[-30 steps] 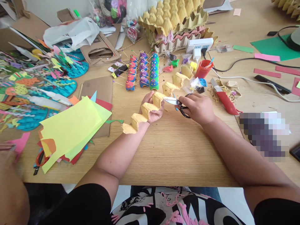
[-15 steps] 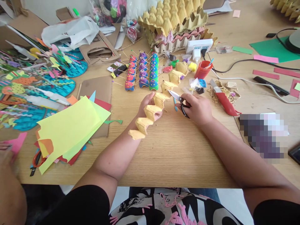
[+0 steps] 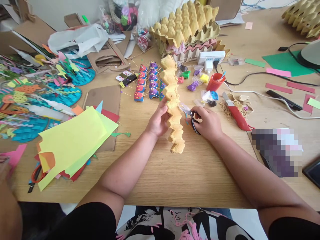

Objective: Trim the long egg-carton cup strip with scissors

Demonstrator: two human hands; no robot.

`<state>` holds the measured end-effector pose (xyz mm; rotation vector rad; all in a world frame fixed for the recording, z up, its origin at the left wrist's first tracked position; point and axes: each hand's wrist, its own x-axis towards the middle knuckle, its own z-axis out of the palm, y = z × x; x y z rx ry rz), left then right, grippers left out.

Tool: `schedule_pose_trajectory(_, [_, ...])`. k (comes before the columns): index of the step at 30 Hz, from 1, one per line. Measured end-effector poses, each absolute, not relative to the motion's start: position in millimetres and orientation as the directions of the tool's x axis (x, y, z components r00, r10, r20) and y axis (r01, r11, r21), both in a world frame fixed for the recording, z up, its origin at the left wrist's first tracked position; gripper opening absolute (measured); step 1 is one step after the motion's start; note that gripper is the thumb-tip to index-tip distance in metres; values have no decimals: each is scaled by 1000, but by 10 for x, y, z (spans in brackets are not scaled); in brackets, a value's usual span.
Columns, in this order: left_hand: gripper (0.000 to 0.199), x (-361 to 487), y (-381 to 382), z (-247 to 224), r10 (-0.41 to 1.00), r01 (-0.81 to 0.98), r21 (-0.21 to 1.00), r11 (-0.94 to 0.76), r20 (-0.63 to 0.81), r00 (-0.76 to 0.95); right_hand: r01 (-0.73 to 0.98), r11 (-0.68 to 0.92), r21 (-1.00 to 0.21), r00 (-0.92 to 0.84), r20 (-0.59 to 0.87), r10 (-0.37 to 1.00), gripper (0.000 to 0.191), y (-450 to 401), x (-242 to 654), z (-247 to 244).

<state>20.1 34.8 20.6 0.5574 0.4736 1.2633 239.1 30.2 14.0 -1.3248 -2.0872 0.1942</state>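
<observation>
A long yellow egg-carton strip (image 3: 172, 95) with several bumps stands out over the table, held from its left side by my left hand (image 3: 158, 120). Part of that hand's fingers is hidden behind the strip. My right hand (image 3: 208, 123) is closed around the dark handles of a pair of scissors (image 3: 191, 115). Their blades point left, with the tips close to the strip's edge; I cannot tell whether they touch it. Just behind the strip are painted egg-carton caterpillars: a red one (image 3: 140, 83), a purple one (image 3: 153, 81), and a green-blue one mostly covered.
Stacked egg trays (image 3: 185, 26) stand at the back. A red cup (image 3: 215, 81), a white power strip (image 3: 212, 57) and a red-handled knife (image 3: 237, 115) lie to the right. Yellow paper (image 3: 75, 140) is at left, near another person's hand (image 3: 3, 163) with pink paper.
My left hand has turned the egg-carton strip from a slant to nearly straight up and down, now covering much of the green caterpillar. The scissors have shifted slightly left and down.
</observation>
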Motion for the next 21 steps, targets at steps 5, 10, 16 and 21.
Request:
schedule_pose_trajectory(5, [19,212,359,226,967,-743,620,253,-186,175,738,509,-443,-325,429,843,35,286,2379,142])
schedule_pose_trajectory(10, [24,210,380,215,973,-748,626,219,-198,119,736,542,-405,-351,457,818,34,266,2361,129])
schedule_pose_trajectory(16, [34,200,369,200,968,-749,616,242,-204,145,759,527,-382,-335,464,820,37,263,2360,146])
schedule_pose_trajectory(21, [36,207,368,166,974,-794,566,223,-160,160,777,527,-344,-345,467,814,39,246,2351,175])
